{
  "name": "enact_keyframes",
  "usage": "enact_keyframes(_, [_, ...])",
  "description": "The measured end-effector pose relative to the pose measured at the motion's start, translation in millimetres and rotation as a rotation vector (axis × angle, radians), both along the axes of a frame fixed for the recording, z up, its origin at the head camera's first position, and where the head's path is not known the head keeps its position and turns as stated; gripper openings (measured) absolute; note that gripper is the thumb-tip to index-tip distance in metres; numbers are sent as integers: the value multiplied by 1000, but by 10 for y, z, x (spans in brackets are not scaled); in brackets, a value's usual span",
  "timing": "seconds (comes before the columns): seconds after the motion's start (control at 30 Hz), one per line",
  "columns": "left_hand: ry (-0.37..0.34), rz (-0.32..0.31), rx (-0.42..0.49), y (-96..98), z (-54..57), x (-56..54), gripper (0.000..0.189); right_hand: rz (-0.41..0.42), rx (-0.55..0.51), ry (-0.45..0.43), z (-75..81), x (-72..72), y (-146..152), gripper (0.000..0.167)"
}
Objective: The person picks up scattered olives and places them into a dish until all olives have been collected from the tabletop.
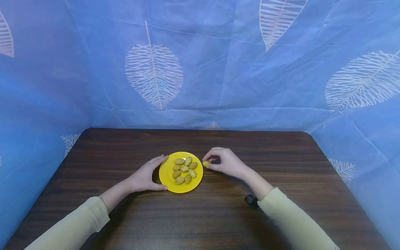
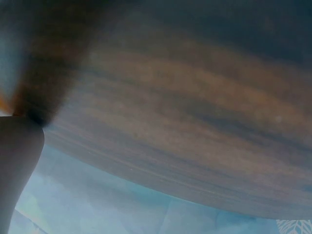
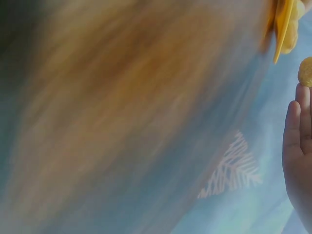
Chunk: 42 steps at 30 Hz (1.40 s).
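Observation:
A round yellow plate (image 1: pixel 167 173) lies on the table with several small oval, yellow-brown nut-like pieces (image 1: pixel 184 169) grouped in its middle. My left hand (image 1: pixel 144 176) holds the plate at its left side, thumb at the near rim and fingers at the far rim. Just off the plate's right edge, my right hand (image 1: pixel 227 162) pinches one more oval piece (image 1: pixel 206 163) between thumb and fingers. The right wrist view shows that held piece (image 3: pixel 305 72) above the fingertips, and the plate's edge (image 3: pixel 283 29) at the top. Only part of the left hand (image 2: pixel 18 163) appears in the left wrist view.
A dark wood-grain table (image 1: pixel 200 218) spreads under both arms. Blue cloth (image 1: pixel 200 69) with white leaf prints hangs behind it and at both sides. Some small black object (image 1: pixel 251 200) shows at the right sleeve's cuff.

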State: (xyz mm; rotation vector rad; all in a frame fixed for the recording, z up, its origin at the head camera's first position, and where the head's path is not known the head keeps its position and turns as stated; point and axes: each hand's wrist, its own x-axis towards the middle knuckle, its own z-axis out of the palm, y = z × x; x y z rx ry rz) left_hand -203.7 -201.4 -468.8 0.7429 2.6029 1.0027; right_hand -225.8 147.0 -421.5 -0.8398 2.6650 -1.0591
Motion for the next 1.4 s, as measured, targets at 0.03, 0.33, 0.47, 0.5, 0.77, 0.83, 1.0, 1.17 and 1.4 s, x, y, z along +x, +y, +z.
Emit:
enact_keyframes(0.03, [-3, 2, 2, 0, 0, 0, 108, 7, -3, -2, 2, -2, -32, 19])
enact_keyframes(0.33, [1, -6, 8, -3, -3, -3, 108, 59, -35, -23, 14, -12, -295, 20])
enact_keyframes(0.47, [7, -11, 7, -6, 0, -9, 107, 88, -39, -18, 18, -20, -400, 20])
enact_keyframes(0.5, [9, -12, 6, -5, 2, -11, 107, 94, -39, -14, 19, -22, -426, 21])
enact_keyframes(0.77, [16, -16, 3, -10, -8, -16, 106, 115, -43, -23, 40, -19, -661, 20])
enact_keyframes(0.83, [20, -19, 5, -11, -12, -13, 106, 122, -46, -19, 32, -23, -720, 20])
enact_keyframes(1.0, [19, -26, 23, -13, -11, -5, 106, 137, -34, 4, 3, -30, -861, 18])
enact_keyframes(1.17, [24, -33, 31, -12, 3, 0, 105, 161, -19, -5, -24, -36, -977, 19])
enact_keyframes(1.4, [32, -34, 43, -19, 3, 14, 103, 212, 6, 2, -50, -60, -1086, 18])
